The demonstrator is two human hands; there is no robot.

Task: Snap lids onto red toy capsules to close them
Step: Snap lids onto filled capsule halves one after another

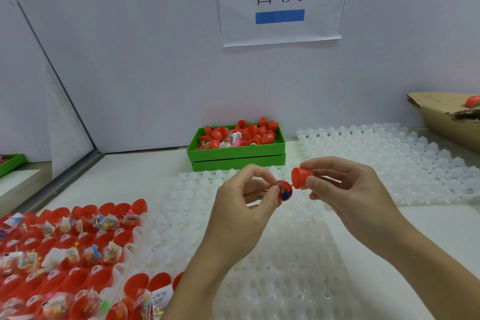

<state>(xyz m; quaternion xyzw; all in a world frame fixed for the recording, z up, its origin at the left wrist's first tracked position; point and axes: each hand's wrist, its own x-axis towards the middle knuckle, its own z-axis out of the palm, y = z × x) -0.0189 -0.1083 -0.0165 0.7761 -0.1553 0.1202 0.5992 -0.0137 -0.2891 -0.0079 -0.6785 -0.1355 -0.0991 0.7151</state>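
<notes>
Head view | hands mid-frame above white dimpled tray (272, 254) | left hand (241, 205) pinches filled capsule half (285, 191) | right hand (345, 189) pinches red lid (300, 177) just beside it

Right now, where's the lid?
In the head view the lid is right of centre, pinched in the right hand, just right of the filled capsule held by the left hand, above the white tray.

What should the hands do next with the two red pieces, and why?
Probably swing the lid over and press it onto the capsule until it snaps. The left hand pinches the filled capsule, the right hand pinches the lid just beside it, its open side towards the capsule, and the two look joined only by a thin strap, not yet closed.
</notes>
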